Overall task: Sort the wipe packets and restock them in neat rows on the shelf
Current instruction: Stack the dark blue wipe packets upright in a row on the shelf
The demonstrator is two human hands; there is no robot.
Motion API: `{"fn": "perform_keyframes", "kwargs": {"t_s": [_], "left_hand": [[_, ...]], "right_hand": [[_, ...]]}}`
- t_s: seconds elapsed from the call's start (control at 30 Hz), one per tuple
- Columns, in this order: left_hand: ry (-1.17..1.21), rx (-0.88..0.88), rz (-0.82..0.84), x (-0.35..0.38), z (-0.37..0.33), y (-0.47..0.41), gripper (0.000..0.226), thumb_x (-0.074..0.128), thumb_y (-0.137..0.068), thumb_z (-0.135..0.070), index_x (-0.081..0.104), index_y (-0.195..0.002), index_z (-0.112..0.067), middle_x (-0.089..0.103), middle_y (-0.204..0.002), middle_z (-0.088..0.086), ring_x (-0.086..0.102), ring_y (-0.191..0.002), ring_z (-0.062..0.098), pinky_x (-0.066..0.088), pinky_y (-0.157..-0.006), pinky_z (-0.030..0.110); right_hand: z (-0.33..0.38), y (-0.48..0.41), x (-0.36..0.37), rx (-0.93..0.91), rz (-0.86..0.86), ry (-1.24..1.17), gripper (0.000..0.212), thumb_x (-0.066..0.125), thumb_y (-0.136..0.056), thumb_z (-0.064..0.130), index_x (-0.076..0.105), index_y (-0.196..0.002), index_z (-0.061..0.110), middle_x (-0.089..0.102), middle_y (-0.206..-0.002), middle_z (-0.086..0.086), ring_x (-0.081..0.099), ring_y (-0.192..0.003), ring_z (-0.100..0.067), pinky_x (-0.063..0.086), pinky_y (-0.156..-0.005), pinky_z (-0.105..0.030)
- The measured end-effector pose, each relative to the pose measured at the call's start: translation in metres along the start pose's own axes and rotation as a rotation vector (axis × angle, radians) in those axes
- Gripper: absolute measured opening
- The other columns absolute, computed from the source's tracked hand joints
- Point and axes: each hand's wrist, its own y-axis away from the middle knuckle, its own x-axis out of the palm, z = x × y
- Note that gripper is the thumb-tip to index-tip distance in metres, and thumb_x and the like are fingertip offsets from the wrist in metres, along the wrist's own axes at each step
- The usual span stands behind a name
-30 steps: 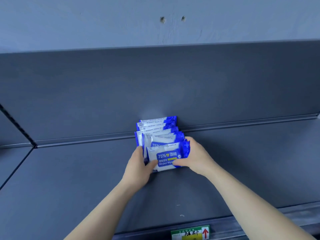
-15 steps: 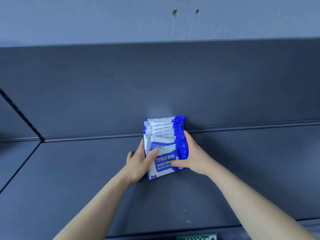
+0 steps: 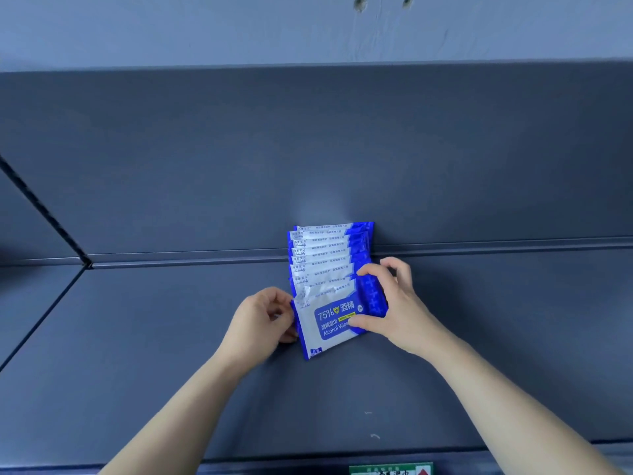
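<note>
A row of several blue-and-white wipe packets (image 3: pixel 325 255) stands on the dark grey shelf (image 3: pixel 171 354), leaning back against the rear panel. The front packet (image 3: pixel 329 320) reads "75% Alcohol Wipes" and tilts slightly, its lower left corner toward me. My left hand (image 3: pixel 260 320) pinches the left edge of this front packet with curled fingers. My right hand (image 3: pixel 394 303) grips the packet's right side, thumb on its face and fingers over the blue top edge of the row.
The rear panel (image 3: pixel 342 149) rises behind the row, with a blue wall (image 3: pixel 239 25) above it. A shelf divider seam (image 3: pixel 44 214) runs at the far left. A green price label (image 3: pixel 390 469) sits on the shelf's front edge.
The front packet has been pushed back and upright against the row. My left hand has slid from the packet's face to its left edge. The view has shifted closer.
</note>
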Motion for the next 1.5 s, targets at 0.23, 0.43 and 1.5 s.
{"fn": "perform_keyframes", "kwargs": {"t_s": [0.23,0.43,1.5], "left_hand": [[-0.103,0.008,0.066,0.004,0.0,0.005,0.03,0.081,-0.075,-0.028,0.06,-0.095,-0.021,0.073,-0.088,-0.011,0.069,-0.073,0.007,0.053,-0.064,0.021],[-0.13,0.072,-0.072,0.011,-0.014,-0.022,0.04,0.081,-0.072,-0.013,0.052,-0.096,-0.025,0.067,-0.094,-0.006,0.067,-0.076,0.012,0.05,-0.063,0.02],[0.121,0.045,0.217,0.023,-0.018,-0.052,0.061,0.078,-0.077,-0.035,0.044,-0.125,-0.049,0.067,-0.12,-0.015,0.063,-0.114,0.013,0.047,-0.102,0.041]], "right_hand": [[0.001,0.006,0.003,0.087,0.056,-0.053,0.083,0.08,-0.072,0.041,0.022,-0.132,0.049,0.004,-0.151,0.02,0.037,-0.129,-0.005,0.037,-0.092,-0.022],[0.011,-0.012,0.005,0.146,0.044,-0.156,0.121,0.079,-0.077,0.029,-0.018,-0.15,0.029,0.028,-0.137,0.027,0.037,-0.125,0.002,0.032,-0.097,-0.018],[-0.005,-0.053,-0.009,0.147,0.128,-0.089,0.118,0.083,-0.034,0.057,0.026,-0.136,0.041,0.047,-0.13,0.022,0.044,-0.125,-0.011,0.041,-0.105,-0.04]]}}
